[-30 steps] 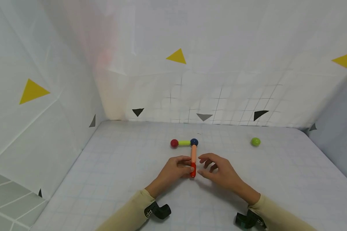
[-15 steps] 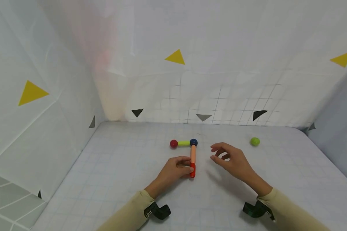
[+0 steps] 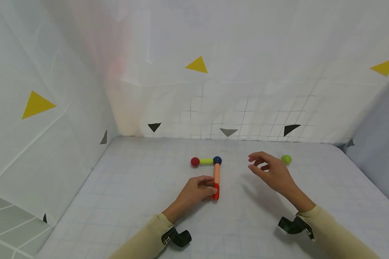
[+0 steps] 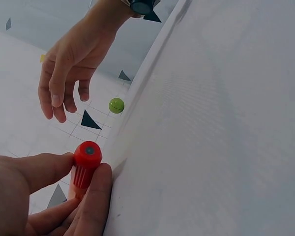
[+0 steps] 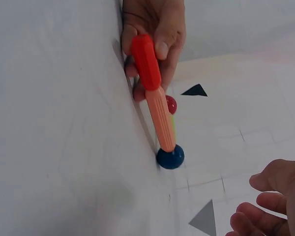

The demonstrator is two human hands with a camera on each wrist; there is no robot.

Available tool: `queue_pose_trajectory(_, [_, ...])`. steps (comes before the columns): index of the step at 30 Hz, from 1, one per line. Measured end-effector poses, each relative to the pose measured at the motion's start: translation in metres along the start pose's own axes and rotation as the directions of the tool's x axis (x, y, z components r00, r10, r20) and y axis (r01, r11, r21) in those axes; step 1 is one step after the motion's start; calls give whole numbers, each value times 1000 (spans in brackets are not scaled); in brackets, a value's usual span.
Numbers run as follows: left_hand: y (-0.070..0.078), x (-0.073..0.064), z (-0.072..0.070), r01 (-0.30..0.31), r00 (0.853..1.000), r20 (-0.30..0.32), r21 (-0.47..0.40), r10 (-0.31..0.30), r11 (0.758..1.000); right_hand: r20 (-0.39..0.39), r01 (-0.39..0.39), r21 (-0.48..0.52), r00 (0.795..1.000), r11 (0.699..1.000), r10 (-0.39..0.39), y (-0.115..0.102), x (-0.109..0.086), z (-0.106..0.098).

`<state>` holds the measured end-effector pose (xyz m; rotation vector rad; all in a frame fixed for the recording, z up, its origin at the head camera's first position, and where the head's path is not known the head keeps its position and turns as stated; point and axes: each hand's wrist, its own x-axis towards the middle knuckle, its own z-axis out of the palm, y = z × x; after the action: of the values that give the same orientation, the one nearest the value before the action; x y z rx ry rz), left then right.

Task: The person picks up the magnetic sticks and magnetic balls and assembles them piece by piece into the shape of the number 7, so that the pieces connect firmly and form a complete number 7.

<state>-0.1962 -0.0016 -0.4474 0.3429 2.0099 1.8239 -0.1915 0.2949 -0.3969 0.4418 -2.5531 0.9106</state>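
My left hand (image 3: 194, 191) pinches a red magnetic stick (image 4: 87, 156) between thumb and fingers. End to end with it runs a peach-coloured magnetic stick (image 5: 160, 118), which meets a dark blue ball (image 3: 217, 160). From that ball a yellow-green stick (image 3: 206, 161) extends left to a red ball (image 3: 195, 162), so the joined pieces form a corner on the table. My right hand (image 3: 273, 173) is raised over the table with loosely bent fingers and nothing between them. Just beyond its knuckles, a lime green ball (image 3: 286, 159) lies apart from the joined pieces.
A white cloth with faint grid lines covers the table (image 3: 136, 165). White sheets (image 3: 262, 43) with yellow, black and grey triangles rise behind and at both sides. Each wrist carries a dark camera mount (image 3: 177, 237).
My right hand has moved away from the sticks, to the right and farther back, closer to the green ball. The left hand keeps its pinch on the red stick.
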Motion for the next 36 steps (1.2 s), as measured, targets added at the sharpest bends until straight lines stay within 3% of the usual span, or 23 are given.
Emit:
queue_pose_trajectory(9, [0, -1, 0, 4, 1000, -13, 6, -4, 1000, -68, 11, -68, 998, 998, -16, 19, 8, -19])
queue_pose_trajectory(17, [0, 0, -1, 17, 1000, -24, 12, -17, 1000, -84, -71, -76, 994, 995, 65, 39, 11, -32])
queue_pose_trajectory(25, [-1, 1, -1, 17, 1000, -26, 18, -17, 1000, -121, -96, -96, 989, 991, 84, 68, 13, -40])
queue_pose_trajectory(36, [1, -1, 1, 16, 1000, -18, 2, -16, 1000, -64, -281, -161, 960, 946, 274, 99, 14, -57])
